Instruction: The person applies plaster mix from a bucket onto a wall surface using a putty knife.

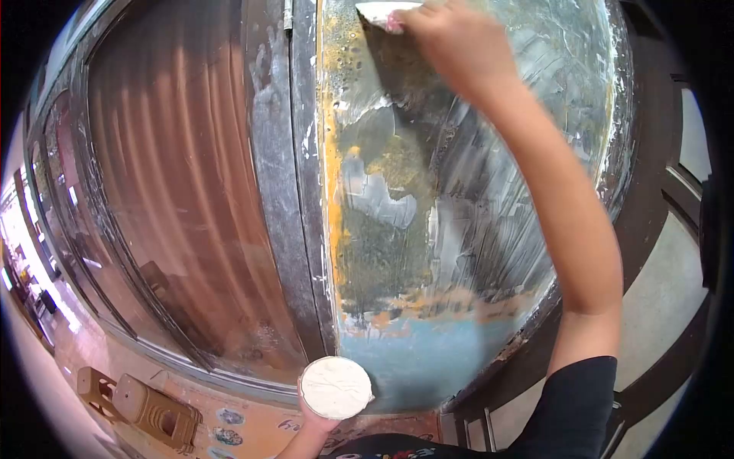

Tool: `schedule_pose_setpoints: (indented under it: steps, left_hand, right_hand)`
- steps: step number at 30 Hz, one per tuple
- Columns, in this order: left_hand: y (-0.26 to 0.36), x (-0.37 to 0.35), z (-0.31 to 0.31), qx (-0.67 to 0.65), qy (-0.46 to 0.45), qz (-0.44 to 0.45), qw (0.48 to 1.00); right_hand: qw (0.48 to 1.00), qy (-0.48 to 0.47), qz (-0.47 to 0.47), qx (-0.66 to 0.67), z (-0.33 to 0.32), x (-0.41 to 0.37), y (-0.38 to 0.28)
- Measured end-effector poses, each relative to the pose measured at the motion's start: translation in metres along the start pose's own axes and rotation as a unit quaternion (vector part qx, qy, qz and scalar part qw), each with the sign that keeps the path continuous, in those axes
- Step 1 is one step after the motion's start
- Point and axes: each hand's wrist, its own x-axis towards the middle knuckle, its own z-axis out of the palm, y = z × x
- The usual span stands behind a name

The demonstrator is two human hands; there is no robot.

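Observation:
My right hand [451, 30] is raised high at the top of a patchy wall panel [390, 252], its fingers closed on a putty knife [378, 11]. The pale blade lies at the panel's upper edge, and a small pink part shows by my fingers. Low in front of me, my left hand [317, 419] grips a round tub of white putty [335, 389] from below. The putty fills it nearly level, with creases on its surface. Grey and white smears cover much of the panel, over yellow, orange and blue paint.
Left of the panel stands a dark door frame [287, 176] with glass and a brown curtain [168, 153] behind it. Brown plastic stools [153, 409] stand on the floor at the lower left. A dark framework with pale panels [657, 283] borders the right side.

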Motion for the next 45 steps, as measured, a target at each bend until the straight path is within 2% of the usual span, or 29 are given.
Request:
schedule_pose_setpoints:
  steps: [3,4,5,7,8,13,15,16,17,19,21,22,24,26,27,28,29,31,33,36,38,40,41,42,43,44,45]
  left_hand:
    - [0.0,0.011,-0.012,-0.022,0.01,0.009,1.0]
    - [-0.001,0.015,-0.018,0.032,-0.008,0.028,0.999]
    - [-0.002,0.018,-0.014,0.028,-0.008,0.026,0.999]
    - [-0.001,0.014,-0.01,0.048,-0.019,0.027,0.998]
    - [0.0,0.016,-0.015,-0.029,-0.026,-0.001,0.999]
    - [0.002,0.004,-0.02,-0.031,-0.031,0.001,0.999]
    - [0.005,0.001,-0.019,-0.054,-0.017,0.006,0.998]
    - [0.005,-0.007,-0.005,0.003,-0.035,0.022,0.999]
    - [0.005,-0.007,-0.004,0.004,-0.038,0.024,0.999]
    - [0.005,-0.01,-0.005,-0.054,-0.042,-0.007,0.998]
    - [0.001,-0.011,-0.005,-0.013,-0.026,0.01,1.0]
    - [-0.001,-0.012,-0.001,-0.004,-0.036,0.008,0.999]
    - [-0.002,-0.011,-0.001,-0.036,-0.056,-0.008,0.998]
    - [-0.005,-0.014,-0.003,-0.025,-0.052,-0.002,0.998]
    - [-0.007,-0.015,-0.003,-0.014,-0.05,0.006,0.999]
    - [-0.008,-0.017,-0.011,-0.018,-0.05,0.005,0.999]
    - [-0.009,-0.017,-0.022,-0.033,-0.035,0.017,0.999]
    - [-0.008,-0.016,-0.024,-0.048,-0.023,0.037,0.998]
    - [-0.007,-0.023,-0.015,-0.018,-0.017,0.033,0.999]
    - [-0.008,-0.019,-0.017,0.013,-0.01,0.046,0.999]
    - [-0.01,-0.019,-0.01,-0.019,-0.014,0.029,0.999]
    - [-0.01,-0.015,-0.016,-0.013,-0.009,0.03,0.999]
    - [-0.009,-0.013,-0.019,-0.041,-0.011,0.026,0.999]
    - [-0.01,-0.012,-0.021,-0.071,-0.013,0.023,0.997]
    - [-0.01,-0.011,-0.02,-0.074,-0.014,0.022,0.997]
    - [-0.008,-0.013,-0.017,-0.06,-0.023,0.021,0.998]
    - [-0.008,-0.016,-0.016,-0.044,-0.031,0.019,0.998]
  right_hand:
    - [0.999,-0.025,-0.017,0.017,0.018,-0.021,-0.033]
    - [0.997,-0.063,0.004,0.049,0.02,-0.028,-0.036]
    - [0.997,-0.065,0.0,0.05,0.018,-0.03,-0.042]
    - [0.999,-0.025,-0.001,0.04,0.011,-0.041,-0.057]
    - [0.997,-0.045,-0.004,0.058,0.008,-0.048,-0.06]
    - [0.992,-0.026,-0.038,0.121,-0.02,-0.092,-0.083]
    - [0.989,-0.008,-0.052,0.14,-0.029,-0.085,-0.073]
    - [0.992,0.013,-0.054,0.115,-0.034,-0.073,-0.061]
    - [0.994,0.031,-0.055,0.09,-0.037,-0.061,-0.048]
    - [0.996,0.05,-0.033,0.068,-0.034,-0.025,-0.011]
    - [0.993,0.106,-0.012,0.054,-0.012,0.002,0.015]
    - [0.993,0.105,-0.012,0.053,-0.009,-0.001,0.014]
    - [0.999,-0.029,-0.001,0.019,0.004,-0.01,-0.007]
    - [0.994,-0.018,-0.086,0.066,0.004,-0.052,-0.054]
    - [0.988,-0.045,-0.147,0.022,0.013,-0.079,-0.081]
    - [0.982,0.038,-0.139,0.126,-0.004,-0.094,-0.103]
    - [0.976,0.043,-0.146,0.155,-0.009,-0.105,-0.115]
    - [0.975,0.021,-0.149,0.166,-0.022,-0.095,-0.104]
    - [0.982,0.086,-0.156,0.066,-0.01,-0.057,-0.069]
    - [0.989,0.119,-0.071,0.049,0.001,-0.006,-0.002]
    - [0.991,0.121,-0.045,0.036,0.008,-0.005,0.009]
    - [1.0,-0.009,-0.002,0.01,0.01,-0.025,-0.006]
    - [0.998,-0.006,-0.013,0.064,0.003,-0.044,-0.03]
    - [0.992,-0.061,-0.09,0.062,-0.002,-0.071,-0.055]
    - [0.99,-0.027,-0.096,0.105,0.003,-0.104,-0.087]
    - [0.983,-0.008,-0.108,0.147,-0.019,-0.121,-0.11]
    - [0.976,-0.037,-0.125,0.175,-0.028,-0.144,-0.127]
